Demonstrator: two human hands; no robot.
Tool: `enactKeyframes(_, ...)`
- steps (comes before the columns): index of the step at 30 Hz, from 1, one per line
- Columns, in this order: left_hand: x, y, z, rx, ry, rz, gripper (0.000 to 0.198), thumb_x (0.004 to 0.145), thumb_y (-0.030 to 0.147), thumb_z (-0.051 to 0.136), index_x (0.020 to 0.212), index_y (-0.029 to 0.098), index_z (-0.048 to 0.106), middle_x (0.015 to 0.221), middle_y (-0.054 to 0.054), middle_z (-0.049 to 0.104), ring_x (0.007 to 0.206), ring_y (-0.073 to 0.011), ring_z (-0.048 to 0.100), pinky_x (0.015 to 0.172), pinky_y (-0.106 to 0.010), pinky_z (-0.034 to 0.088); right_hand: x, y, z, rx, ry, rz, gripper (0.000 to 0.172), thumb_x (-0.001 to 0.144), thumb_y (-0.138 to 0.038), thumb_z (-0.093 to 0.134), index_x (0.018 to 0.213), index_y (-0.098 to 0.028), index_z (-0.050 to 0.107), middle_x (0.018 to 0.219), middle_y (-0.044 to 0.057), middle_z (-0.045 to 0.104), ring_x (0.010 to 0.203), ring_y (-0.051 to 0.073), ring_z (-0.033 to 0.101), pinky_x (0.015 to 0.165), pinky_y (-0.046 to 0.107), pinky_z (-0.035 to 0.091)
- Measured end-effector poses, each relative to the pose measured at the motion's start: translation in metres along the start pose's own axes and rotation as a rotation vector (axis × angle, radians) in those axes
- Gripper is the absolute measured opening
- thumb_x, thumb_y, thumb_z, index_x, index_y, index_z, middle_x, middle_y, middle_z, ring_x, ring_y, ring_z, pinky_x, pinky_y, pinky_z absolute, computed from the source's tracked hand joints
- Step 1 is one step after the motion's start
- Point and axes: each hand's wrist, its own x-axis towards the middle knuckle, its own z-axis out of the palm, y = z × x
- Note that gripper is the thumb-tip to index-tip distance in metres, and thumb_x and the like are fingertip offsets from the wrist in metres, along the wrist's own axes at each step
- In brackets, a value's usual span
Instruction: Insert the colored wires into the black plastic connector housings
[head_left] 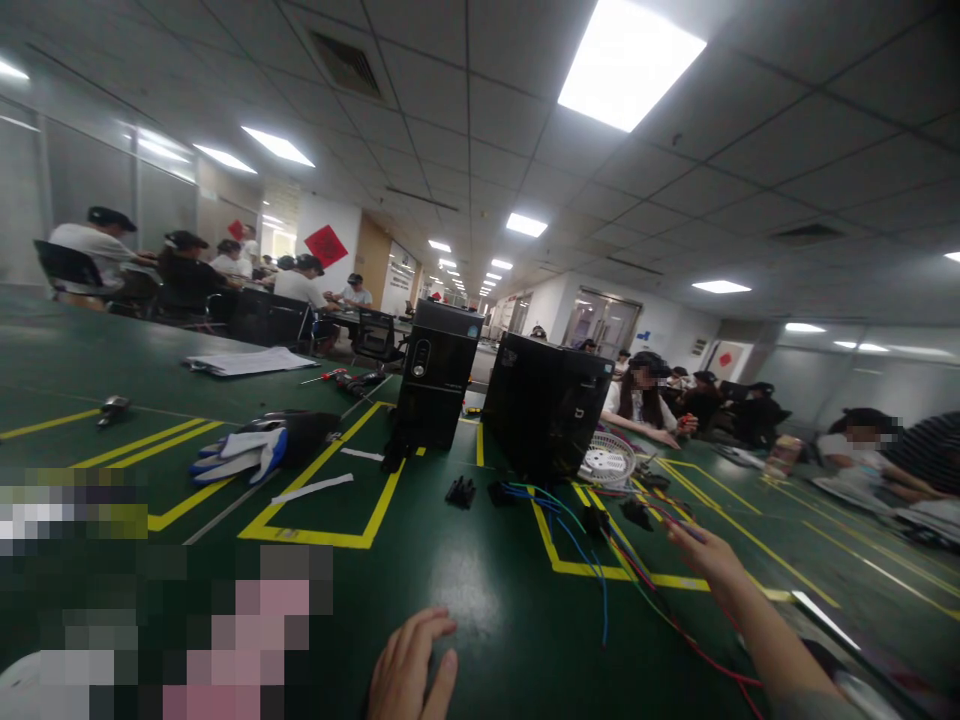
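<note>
My left hand [411, 668] lies at the bottom edge on the green table [465, 590], fingers stretched out and holding nothing. My right hand [696, 548] reaches forward to the right, fingers pinched around thin coloured wires [600, 560] that trail across the table. The wires run from a black computer case [546, 405]. A second, taller black case [439, 372] stands to its left. Small black connectors [460, 491] lie in front of the cases.
Blue and white gloves [247, 452] lie at the left inside yellow floor-tape markings [315, 535]. A white fan [606, 462], a paper stack [251, 361] and screwdrivers [330, 376] sit further back. Other people work at tables on the left and right.
</note>
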Motion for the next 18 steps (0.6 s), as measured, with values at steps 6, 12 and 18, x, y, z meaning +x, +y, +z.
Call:
enactKeyframes(6, -0.002, 0.001, 0.001, -0.008, 0.005, 0.029, 0.026, 0.086, 0.034, 0.045, 0.1, 0.025, 0.065, 0.109, -0.004, 0.068, 0.103, -0.0225, 0.061, 0.087, -0.038, 0.049, -0.047, -0.033, -0.006, 0.058, -0.052, -0.157, 0.044, 0.069, -0.051, 0.062, 0.097, -0.018, 0.07, 0.095, 0.009, 0.07, 0.078, 0.021, 0.064, 0.056, 0.025, 0.044)
enactKeyframes(12, -0.005, 0.0, -0.002, 0.006, -0.087, 0.048, 0.033, 0.079, 0.033, 0.057, 0.111, 0.023, 0.059, 0.111, -0.006, 0.066, 0.106, -0.026, 0.059, 0.09, -0.041, 0.047, -0.146, -0.053, 0.03, 0.074, -0.337, -0.263, 0.052, 0.072, -0.063, 0.06, 0.092, -0.016, 0.071, 0.047, -0.004, 0.049, 0.044, 0.012, 0.041, 0.046, 0.024, 0.031)
enactKeyframes(18, -0.007, 0.005, -0.01, -0.036, -0.228, 0.023, 0.076, 0.065, 0.032, 0.072, 0.133, 0.018, 0.04, 0.124, -0.013, 0.057, 0.114, -0.0323, 0.051, 0.097, -0.048, 0.04, -0.234, -0.053, 0.081, 0.09, -0.739, -0.281, 0.049, 0.08, -0.063, 0.054, 0.085, -0.017, 0.071, 0.057, 0.0, 0.057, 0.046, 0.01, 0.044, 0.048, 0.022, 0.035)
